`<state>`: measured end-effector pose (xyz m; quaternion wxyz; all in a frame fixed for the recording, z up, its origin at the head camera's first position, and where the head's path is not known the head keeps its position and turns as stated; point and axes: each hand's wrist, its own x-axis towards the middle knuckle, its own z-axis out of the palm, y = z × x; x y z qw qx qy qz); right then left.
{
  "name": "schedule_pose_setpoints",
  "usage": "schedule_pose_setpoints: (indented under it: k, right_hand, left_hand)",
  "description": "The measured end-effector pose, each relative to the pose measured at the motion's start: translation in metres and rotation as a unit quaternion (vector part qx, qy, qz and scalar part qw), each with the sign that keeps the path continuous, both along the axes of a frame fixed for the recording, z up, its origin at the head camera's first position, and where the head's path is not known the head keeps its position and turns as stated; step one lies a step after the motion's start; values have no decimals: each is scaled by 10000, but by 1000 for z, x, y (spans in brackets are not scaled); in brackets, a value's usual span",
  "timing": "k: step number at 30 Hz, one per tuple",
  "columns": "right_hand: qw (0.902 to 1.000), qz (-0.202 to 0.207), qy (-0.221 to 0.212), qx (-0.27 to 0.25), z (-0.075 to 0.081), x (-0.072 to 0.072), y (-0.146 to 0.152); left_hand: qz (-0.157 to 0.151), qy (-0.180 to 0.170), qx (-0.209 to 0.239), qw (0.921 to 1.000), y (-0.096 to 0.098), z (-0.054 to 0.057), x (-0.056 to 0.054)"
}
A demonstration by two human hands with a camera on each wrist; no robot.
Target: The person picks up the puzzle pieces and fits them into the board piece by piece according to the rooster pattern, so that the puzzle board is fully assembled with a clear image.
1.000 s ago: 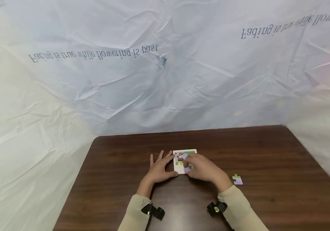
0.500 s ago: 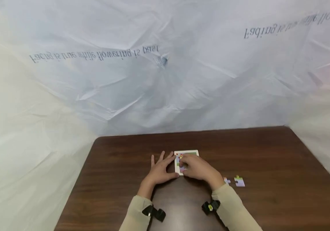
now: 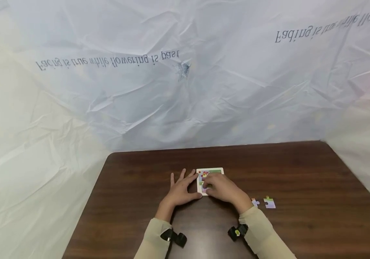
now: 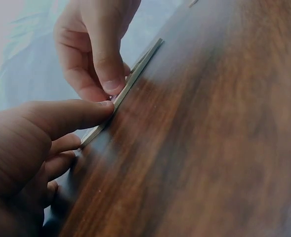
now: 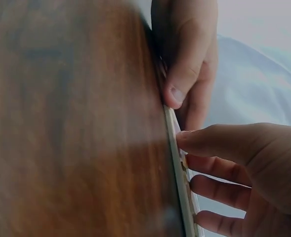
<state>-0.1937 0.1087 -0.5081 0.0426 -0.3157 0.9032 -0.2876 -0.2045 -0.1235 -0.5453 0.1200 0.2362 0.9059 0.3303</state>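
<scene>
A small white-framed jigsaw board (image 3: 199, 185) with a colourful picture lies on the brown table. My left hand (image 3: 180, 192) rests along the board's left side with its fingers spread and fairly straight. Its thumb (image 4: 93, 112) touches the near corner. Over the board's lower middle is my right hand (image 3: 225, 189), fingers bent, with thumb and index finger pinching a purplish puzzle piece (image 3: 204, 190) down at the board. Most of that piece and the board's right part are hidden beneath this hand. In the right wrist view, the other fingertips touch or hover close above the board.
Two loose puzzle pieces lie on the table (image 3: 301, 180) right of my right wrist: a purple-and-green one (image 3: 269, 203) and a partly covered one (image 3: 255, 202). Beyond the table's far edge hangs a pale printed sheet (image 3: 185, 108). Each wrist wears a black camera strap.
My right hand has moved slightly left over the board, bringing the purplish piece to its lower left. A second loose piece has come into sight beside the wrist. The left hand stays in place.
</scene>
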Motion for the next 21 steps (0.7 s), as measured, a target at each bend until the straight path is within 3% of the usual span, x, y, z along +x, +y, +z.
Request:
schedule_pose_setpoints:
  k: [7,21]
  right_hand:
    - [9995,-36,293,75,-1,1,-7]
    - [9991,-54,278,326,3,5,-9]
  left_hand:
    - [1,-35,-80,10000,0,2,-1]
    - [22,-2,-131,9999,2,1,0]
